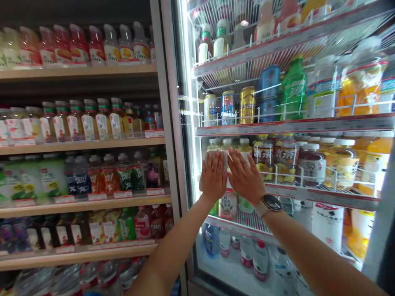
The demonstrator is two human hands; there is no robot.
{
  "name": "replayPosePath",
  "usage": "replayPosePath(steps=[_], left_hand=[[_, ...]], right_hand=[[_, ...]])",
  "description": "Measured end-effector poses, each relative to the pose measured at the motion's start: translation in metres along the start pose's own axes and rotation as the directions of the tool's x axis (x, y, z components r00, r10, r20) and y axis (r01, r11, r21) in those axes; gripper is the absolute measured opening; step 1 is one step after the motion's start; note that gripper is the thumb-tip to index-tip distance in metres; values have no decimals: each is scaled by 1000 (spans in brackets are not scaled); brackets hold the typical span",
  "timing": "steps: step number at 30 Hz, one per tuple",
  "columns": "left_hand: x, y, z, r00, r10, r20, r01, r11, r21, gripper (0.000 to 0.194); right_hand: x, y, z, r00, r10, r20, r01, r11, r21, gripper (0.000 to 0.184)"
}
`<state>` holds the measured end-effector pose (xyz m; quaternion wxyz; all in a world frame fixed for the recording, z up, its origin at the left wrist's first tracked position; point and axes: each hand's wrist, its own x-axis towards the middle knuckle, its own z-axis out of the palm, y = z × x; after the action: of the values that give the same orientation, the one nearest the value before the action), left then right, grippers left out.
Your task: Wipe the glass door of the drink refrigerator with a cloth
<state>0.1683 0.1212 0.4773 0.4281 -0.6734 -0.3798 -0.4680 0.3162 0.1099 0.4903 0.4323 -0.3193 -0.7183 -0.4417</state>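
Both my hands rest side by side on the glass door of a drinks cooler [184, 135], palms towards the pane. My left hand [212, 176] presses a white cloth or tissue [216, 159] against the glass, with its edges showing above and beside the fingers. To its right, my right hand [245, 176] lies with fingers spread and nothing in it, and a wristwatch [271, 203] sits on that wrist. Behind the glass, bottles and jars stand on wire-fronted shelves [293, 125] close to both hands.
Wooden shelves [77, 72] on the left hold rows of bottled drinks with price strips along their edges. A grey door frame stands between those shelves and the cooler. Cans and larger bottles fill the cooler's upper shelves.
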Motion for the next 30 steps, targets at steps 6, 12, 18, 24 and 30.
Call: replayPosePath(steps=[6,12,18,24,30], left_hand=[[-126,14,7,970,216,109,-221,974,41,58],[-195,-2,8,880,432,197,-445,895,23,43],[-52,-30,-8,972,188,144,-198,979,55,56],[70,-22,-7,999,-32,6,33,999,-39,63],[4,-10,-3,995,82,62,-80,997,-20,66]], right_hand=[[0,0,-3,1000,8,28,-7,1000,-25,73],[1,0,-3,999,10,31,-10,1000,-18,75],[1,0,-3,999,12,30,-11,1000,-14,74],[0,1,-2,1000,-2,11,2,1000,-20,74],[-1,1,1,1000,-19,-13,19,1000,-4,74]])
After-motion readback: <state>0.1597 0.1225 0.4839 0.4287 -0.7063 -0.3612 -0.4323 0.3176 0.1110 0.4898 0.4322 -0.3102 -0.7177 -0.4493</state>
